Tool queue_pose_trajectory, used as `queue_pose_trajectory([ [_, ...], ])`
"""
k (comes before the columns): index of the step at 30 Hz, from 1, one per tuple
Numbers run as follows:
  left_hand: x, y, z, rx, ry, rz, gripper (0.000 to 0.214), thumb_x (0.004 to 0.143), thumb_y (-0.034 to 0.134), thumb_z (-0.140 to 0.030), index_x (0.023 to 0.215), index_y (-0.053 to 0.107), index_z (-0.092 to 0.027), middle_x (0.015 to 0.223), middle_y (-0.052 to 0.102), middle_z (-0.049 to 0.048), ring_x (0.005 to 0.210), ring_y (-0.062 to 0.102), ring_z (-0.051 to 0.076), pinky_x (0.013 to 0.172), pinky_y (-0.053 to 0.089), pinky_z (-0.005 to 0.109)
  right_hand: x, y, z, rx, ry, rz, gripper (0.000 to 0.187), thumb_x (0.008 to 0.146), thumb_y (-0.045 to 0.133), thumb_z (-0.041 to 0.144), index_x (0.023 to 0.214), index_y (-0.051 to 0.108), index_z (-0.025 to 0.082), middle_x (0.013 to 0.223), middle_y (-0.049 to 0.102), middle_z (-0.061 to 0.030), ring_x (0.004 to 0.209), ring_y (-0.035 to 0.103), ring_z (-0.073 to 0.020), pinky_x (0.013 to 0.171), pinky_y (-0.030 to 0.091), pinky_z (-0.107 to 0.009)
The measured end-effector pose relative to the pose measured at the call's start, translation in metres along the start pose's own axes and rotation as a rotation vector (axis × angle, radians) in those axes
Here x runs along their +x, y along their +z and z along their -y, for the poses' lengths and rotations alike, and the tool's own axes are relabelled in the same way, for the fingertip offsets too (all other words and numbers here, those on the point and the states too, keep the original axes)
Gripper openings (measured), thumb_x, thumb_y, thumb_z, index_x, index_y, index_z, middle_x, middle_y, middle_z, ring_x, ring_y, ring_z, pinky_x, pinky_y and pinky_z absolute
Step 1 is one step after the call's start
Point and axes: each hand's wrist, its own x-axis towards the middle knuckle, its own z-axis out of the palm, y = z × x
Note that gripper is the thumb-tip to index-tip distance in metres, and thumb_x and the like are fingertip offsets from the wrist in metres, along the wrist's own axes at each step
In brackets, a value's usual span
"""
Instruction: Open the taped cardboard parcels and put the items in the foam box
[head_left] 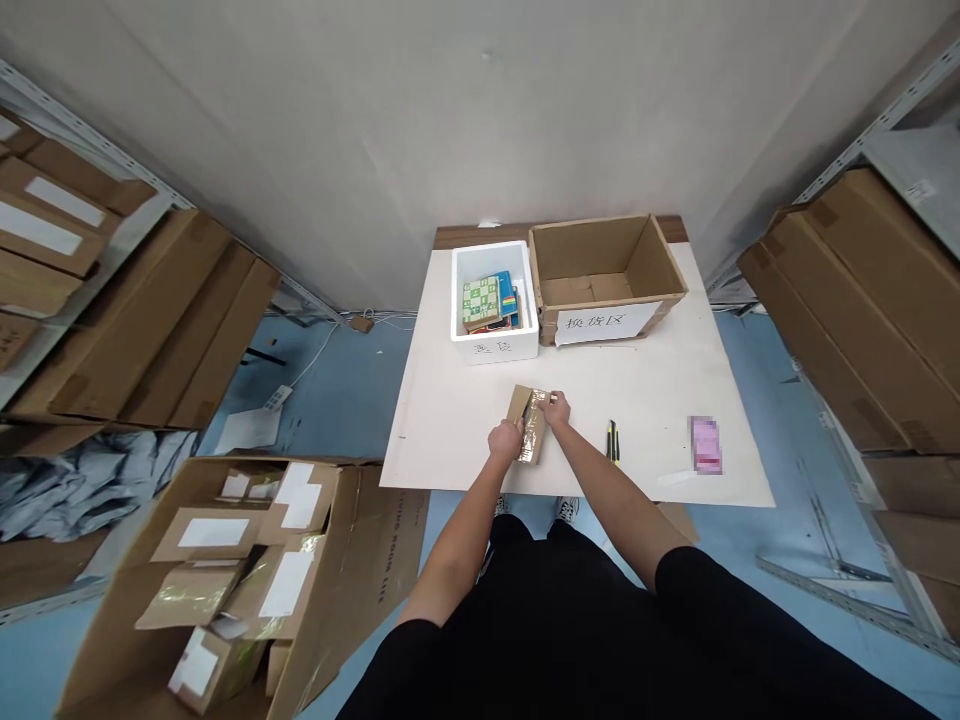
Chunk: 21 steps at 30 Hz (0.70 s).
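A small brown cardboard box [534,432] with shiny clear tape along it lies near the front of the white table, one flap raised on its left side. My left hand [507,440] is closed on the box's left edge. At its upper right, my right hand [555,408] grips the taped edge between thumb and fingers. What the box contains is hidden. To the right of my hands lies a black and yellow utility knife [613,441], touched by neither hand.
Behind stand a white foam box [495,350] holding several small packs and an open cardboard carton [609,260] with a paper label. A blurred pink item [706,445] lies at right. A large carton of parcels [360,560] stands at floor left; shelves flank both sides.
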Motion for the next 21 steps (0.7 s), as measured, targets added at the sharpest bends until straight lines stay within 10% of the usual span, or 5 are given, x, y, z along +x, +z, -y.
queue_pose_trajectory([
  [8,0.009,-0.015,0.027,-0.138,0.156,0.066,0.065,0.114,0.023,-0.046,0.103,0.079,-0.014,0.111,0.080,0.0207,0.111,0.076,0.029,0.094,0.053,0.034,-0.019,-0.004,0.003,-0.118,-0.008,-0.096,0.052,0.093,0.067,0.044,0.140,0.060,0.023,0.126,0.077,-0.0127,0.114,0.074,-0.0277,0.095,0.055,-0.035],
  [17,0.008,-0.002,0.050,-0.465,0.120,-0.132,0.066,0.111,0.043,-0.029,0.173,0.024,-0.017,0.121,0.079,0.0156,0.110,0.076,0.027,0.092,0.055,0.033,-0.069,0.018,-0.023,-0.073,-0.197,-0.085,0.096,0.071,0.069,0.031,0.163,0.041,0.025,0.160,0.053,-0.0115,0.143,0.056,-0.0305,0.117,0.047,-0.041],
  [21,0.014,0.010,0.046,-0.631,0.287,-0.189,0.060,0.110,0.047,-0.026,0.170,0.037,-0.025,0.147,0.069,0.0120,0.120,0.072,0.024,0.102,0.055,0.033,-0.070,-0.006,-0.037,0.268,-0.200,-0.011,0.090,0.069,0.061,0.032,0.157,0.049,0.023,0.146,0.066,-0.0103,0.137,0.060,-0.0275,0.110,0.052,-0.040],
])
